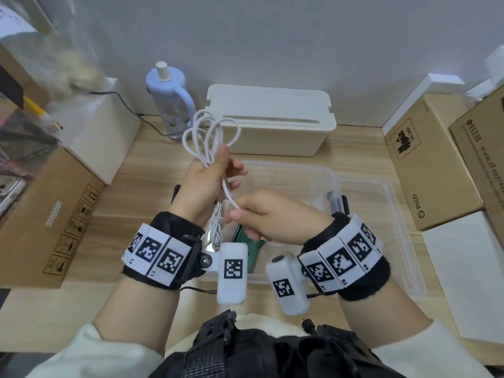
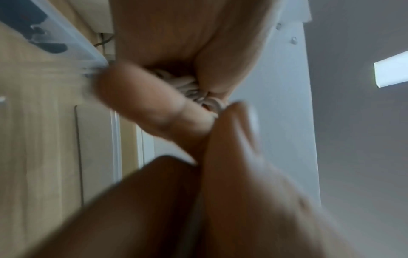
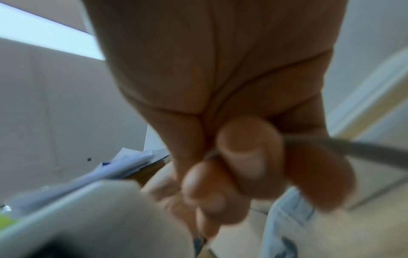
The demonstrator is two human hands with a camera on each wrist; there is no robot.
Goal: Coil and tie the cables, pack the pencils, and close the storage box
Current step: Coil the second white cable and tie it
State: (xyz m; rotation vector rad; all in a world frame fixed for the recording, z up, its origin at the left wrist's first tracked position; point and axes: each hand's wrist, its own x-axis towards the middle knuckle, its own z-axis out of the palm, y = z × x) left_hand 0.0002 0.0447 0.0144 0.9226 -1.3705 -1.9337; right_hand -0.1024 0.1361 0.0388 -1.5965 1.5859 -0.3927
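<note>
My left hand (image 1: 211, 173) grips a bundle of white cable (image 1: 210, 132) above the clear storage box (image 1: 381, 203); the cable's loops fan out above the fist. In the left wrist view the white cable (image 2: 189, 87) is bunched between thumb and fingers of the left hand (image 2: 198, 108). My right hand (image 1: 259, 216) pinches the cable's loose strand just below the left hand. In the right wrist view the right hand (image 3: 238, 160) holds the strand (image 3: 353, 148) between thumb and forefinger. A plug end hangs down near my left wrist. A green object (image 1: 242, 238) lies in the box under my hands.
A white lidded cable box (image 1: 272, 124) stands at the back by the wall, a pale blue bottle (image 1: 170, 96) to its left. Cardboard boxes flank the desk on the left (image 1: 54, 222) and right (image 1: 428, 165). A white box (image 1: 463, 268) sits at the front right.
</note>
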